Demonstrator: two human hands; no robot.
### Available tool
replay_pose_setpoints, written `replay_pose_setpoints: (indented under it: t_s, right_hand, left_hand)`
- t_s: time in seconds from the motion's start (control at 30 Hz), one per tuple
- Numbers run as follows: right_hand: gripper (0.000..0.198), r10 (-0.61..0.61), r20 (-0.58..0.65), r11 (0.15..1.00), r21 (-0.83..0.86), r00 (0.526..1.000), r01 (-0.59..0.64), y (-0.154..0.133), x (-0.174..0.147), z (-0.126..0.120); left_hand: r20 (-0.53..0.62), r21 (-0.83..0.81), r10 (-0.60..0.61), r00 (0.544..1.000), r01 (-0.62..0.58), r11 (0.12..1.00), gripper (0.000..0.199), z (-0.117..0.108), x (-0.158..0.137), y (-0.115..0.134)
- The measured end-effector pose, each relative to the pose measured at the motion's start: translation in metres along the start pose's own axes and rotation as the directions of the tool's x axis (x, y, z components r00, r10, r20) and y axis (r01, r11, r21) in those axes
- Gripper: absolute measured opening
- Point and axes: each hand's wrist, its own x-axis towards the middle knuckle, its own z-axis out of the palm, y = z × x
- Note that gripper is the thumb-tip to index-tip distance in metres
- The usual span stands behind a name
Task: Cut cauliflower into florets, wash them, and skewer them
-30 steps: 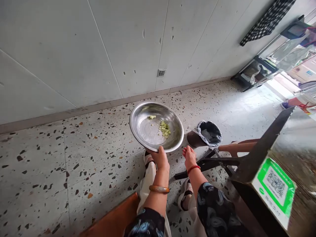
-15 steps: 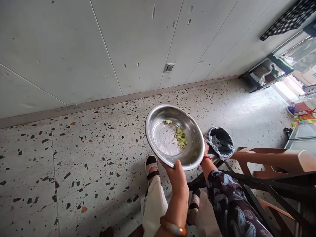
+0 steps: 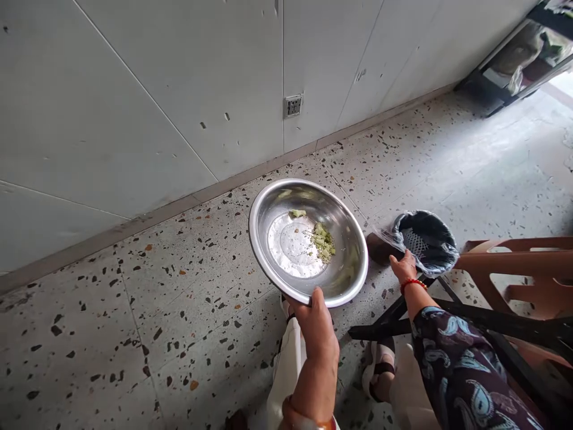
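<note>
My left hand [image 3: 317, 328] grips the near rim of a shiny metal basin [image 3: 349, 275], thumb over the edge and fingers underneath. Inside the tilted basin lie small yellow-green vegetable scraps [image 3: 323, 243], with one larger piece [image 3: 297, 213] apart from the pile. To the right, my right hand [image 3: 405, 267] is closed on the near edge of a trash bin [image 3: 441, 242] lined with a dark, thin plastic bag. The bin's mouth faces up, and a perforated patch shows inside it. The basin and the bin are close together but apart.
A brown plastic stool [image 3: 514, 257] and black metal legs [image 3: 380, 325] stand at the right. Ahead is a pale wall with a socket [image 3: 293, 106]. A dark shelf [image 3: 505, 71] stands far right on the speckled floor [image 3: 188, 310].
My right hand has left the basin's right side and moved right to the bin, now holding its edge. The basin stays in my left hand, shifted slightly left in view.
</note>
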Motion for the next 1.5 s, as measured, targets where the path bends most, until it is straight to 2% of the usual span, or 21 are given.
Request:
replay_pose_setpoints:
  t_s: [0.13,0.27,0.4,0.53,0.67,0.73,0.9,1.0,1.1,1.23,1.37,1.5]
  right_hand:
    - [0.07,0.065,0.027,0.998,-0.003,0.998,-0.065,0.003,-0.006,0.0]
    - [0.065,0.084,0.002,0.996,0.011,0.996,-0.084,-0.001,-0.016,0.003]
    - [0.051,0.057,-0.012,0.998,0.024,0.998,-0.057,-0.009,-0.027,0.001]
    - [0.039,-0.013,-0.007,0.999,0.047,1.0,0.013,-0.021,-0.055,0.002]
    - [0.034,-0.086,0.036,0.992,0.095,0.996,0.083,-0.036,-0.105,0.007]
    - [0.034,-0.139,0.074,0.982,0.138,0.988,0.127,-0.045,-0.141,0.013]
    - [0.035,-0.291,0.194,0.93,0.286,0.937,0.23,-0.062,-0.244,0.036]
    - [0.037,-0.348,0.246,0.9,0.359,0.904,0.249,-0.065,-0.281,0.036]
    - [0.036,-0.344,0.228,0.899,0.36,0.911,0.249,-0.065,-0.275,0.019]
    - [0.038,-0.309,0.167,0.93,0.26,0.936,0.26,-0.076,-0.222,0.007]
    - [0.038,-0.342,0.22,0.925,0.25,0.914,0.286,-0.1,-0.179,0.032]
    - [0.035,-0.334,0.312,0.929,0.267,0.89,0.256,-0.109,-0.16,0.066]
  left_hand:
    - [0.009,0.0,-0.005,1.0,0.005,1.0,0.058,0.002,0.0,0.004]
    - [0.031,0.014,-0.002,1.0,0.001,1.0,0.055,0.001,0.001,0.004]
    - [0.011,0.03,0.026,1.0,-0.026,0.999,0.053,-0.001,0.01,0.007]
    - [-0.08,0.047,0.093,0.992,-0.09,0.995,0.055,-0.009,0.032,0.019]
    - [-0.137,0.039,0.226,0.965,-0.222,0.974,0.063,-0.021,0.054,0.029]
    - [-0.149,0.022,0.248,0.957,-0.248,0.969,0.069,-0.025,0.061,0.032]
    - [-0.144,0.012,0.303,0.942,-0.304,0.953,0.074,-0.034,0.065,0.041]
    - [-0.135,0.032,0.342,0.93,-0.341,0.939,0.075,-0.04,0.064,0.044]
    - [-0.133,0.077,0.371,0.919,-0.363,0.928,0.076,-0.045,0.064,0.044]
    - [-0.125,0.133,0.399,0.908,-0.383,0.914,0.075,-0.048,0.063,0.046]
    - [-0.112,0.176,0.416,0.902,-0.394,0.902,0.069,-0.046,0.061,0.044]
    - [-0.104,0.251,0.422,0.901,-0.387,0.887,0.064,-0.046,0.061,0.037]
